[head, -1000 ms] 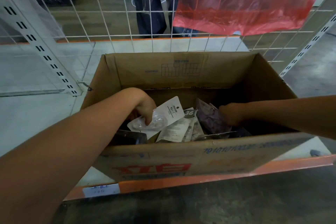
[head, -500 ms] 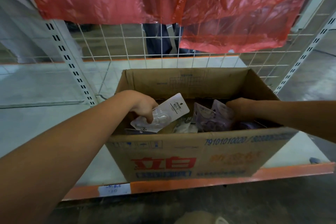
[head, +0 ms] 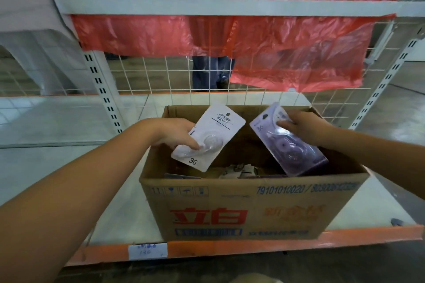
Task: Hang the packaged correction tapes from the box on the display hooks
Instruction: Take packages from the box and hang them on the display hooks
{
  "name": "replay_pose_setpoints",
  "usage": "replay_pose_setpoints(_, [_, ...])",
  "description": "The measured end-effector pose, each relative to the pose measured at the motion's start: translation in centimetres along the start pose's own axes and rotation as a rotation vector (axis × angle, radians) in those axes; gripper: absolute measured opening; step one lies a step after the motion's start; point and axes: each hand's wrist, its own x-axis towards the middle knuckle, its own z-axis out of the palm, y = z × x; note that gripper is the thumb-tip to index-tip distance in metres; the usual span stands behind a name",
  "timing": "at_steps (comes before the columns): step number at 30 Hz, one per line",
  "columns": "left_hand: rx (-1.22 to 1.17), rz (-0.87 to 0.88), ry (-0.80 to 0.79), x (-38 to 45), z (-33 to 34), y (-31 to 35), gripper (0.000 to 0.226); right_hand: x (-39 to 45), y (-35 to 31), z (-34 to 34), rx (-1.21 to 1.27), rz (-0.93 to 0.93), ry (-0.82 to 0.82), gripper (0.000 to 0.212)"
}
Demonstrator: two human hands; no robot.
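Note:
An open cardboard box [head: 241,209] with red print stands on the bottom shelf. My left hand [head: 177,134] grips a white packaged correction tape [head: 213,138] marked 36, held above the box's left side. My right hand [head: 303,126] grips a purple packaged correction tape [head: 287,145], tilted over the box's right side. More packages [head: 236,171] lie in the bottom of the box. No display hooks are in sight.
A white wire grid [head: 161,76] backs the shelf, with slotted uprights [head: 103,89] left and right. Red plastic sheeting [head: 230,34] hangs over a white crossbar [head: 207,6] above. The shelf's orange front edge [head: 345,240] carries a paper label [head: 147,251]. A person's legs [head: 211,73] stand behind the grid.
Both hands have risen out of the box, each lifting its package clear of the rim. The view has tilted upward, bringing the crossbar and more sheeting into sight.

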Motion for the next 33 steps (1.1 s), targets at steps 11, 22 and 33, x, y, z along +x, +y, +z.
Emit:
replay_pose_setpoints(11, [-0.607, 0.237, 0.358, -8.9, -9.1, 1.6, 0.027, -0.7, -8.9, -10.4, 0.868, -0.248, 0.199, 0.027])
replay_pose_setpoints(22, [-0.783, 0.473, 0.539, -15.8, -15.3, 4.9, 0.031, -1.2, -16.7, -17.4, 1.290, -0.396, 0.287, 0.024])
replay_pose_setpoints(33, [-0.782, 0.506, 0.647, -17.1, -17.0, 3.9, 0.047, 0.0, -19.6, -17.6, 1.357, -0.606, 0.254, 0.018])
